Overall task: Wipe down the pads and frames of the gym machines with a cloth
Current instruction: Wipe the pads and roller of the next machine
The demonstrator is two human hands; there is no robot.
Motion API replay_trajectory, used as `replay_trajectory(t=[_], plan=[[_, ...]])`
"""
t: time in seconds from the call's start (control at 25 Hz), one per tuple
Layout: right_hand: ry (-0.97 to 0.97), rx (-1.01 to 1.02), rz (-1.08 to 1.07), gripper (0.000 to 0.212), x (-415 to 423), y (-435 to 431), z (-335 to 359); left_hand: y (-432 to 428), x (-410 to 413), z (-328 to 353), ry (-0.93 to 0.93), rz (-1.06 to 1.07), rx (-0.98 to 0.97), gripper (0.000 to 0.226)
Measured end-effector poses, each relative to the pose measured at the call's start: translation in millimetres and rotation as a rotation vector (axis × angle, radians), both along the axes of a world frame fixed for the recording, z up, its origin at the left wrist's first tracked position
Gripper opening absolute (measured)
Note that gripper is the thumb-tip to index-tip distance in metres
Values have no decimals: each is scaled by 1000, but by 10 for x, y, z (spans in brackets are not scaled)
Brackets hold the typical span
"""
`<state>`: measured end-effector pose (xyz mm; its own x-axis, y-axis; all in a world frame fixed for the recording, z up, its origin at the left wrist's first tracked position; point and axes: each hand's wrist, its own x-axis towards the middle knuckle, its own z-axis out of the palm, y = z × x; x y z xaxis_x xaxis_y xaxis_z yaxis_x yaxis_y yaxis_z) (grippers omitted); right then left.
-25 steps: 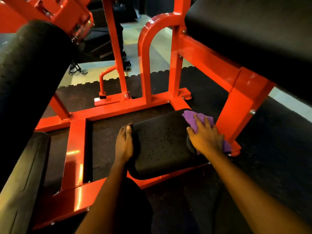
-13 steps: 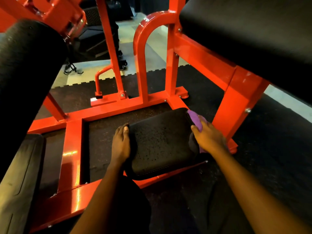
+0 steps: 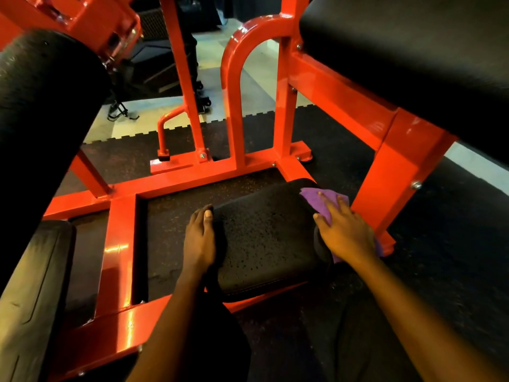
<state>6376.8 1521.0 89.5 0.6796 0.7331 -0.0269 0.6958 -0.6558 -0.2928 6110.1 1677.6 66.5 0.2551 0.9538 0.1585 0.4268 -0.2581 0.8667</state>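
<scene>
The right hand (image 3: 344,232) lies flat on the purple cloth (image 3: 316,195), grip wide, fingers spread. It presses the cloth on the right edge of the low black pad (image 3: 264,238). The left hand (image 3: 199,238) rests on the pad's left edge, grip wide too. A red frame (image 3: 121,244) lies beside and behind the pad.

One wide-angle camera, worn on the person's head, looks forward and steeply down. Both forearms enter from the near edge, the left hand (image 3: 199,238) and right hand (image 3: 345,234) lying close below at centre, at the low pad (image 3: 264,244). The red frame (image 3: 192,175) stands just beyond; a black roller (image 3: 41,119) looms very near at left, a bench pad (image 3: 413,51) at right.
</scene>
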Motion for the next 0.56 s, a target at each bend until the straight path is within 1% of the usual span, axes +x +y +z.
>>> replay_trajectory(t=[0.08,0.16,0.24,0.32,0.44,0.48,0.56], plan=[[13,-61,-10,61,132,224,-3,9,9,-27,15,9,2,42],[122,-87,6,62,340,636,74,22,9,-36,20,17,3,43],[180,-75,26,60,443,895,169,7,10,-23,23,13,-2,43],[138,-42,87,56,345,883,171,-5,11,3,26,16,-8,44],[-32,-40,245,56,160,524,68,-20,3,6,25,19,5,44],[-47,-65,275,56,179,468,38,-19,1,1,28,16,9,44],[-19,-85,258,57,270,630,71,-16,1,-4,20,14,10,43]])
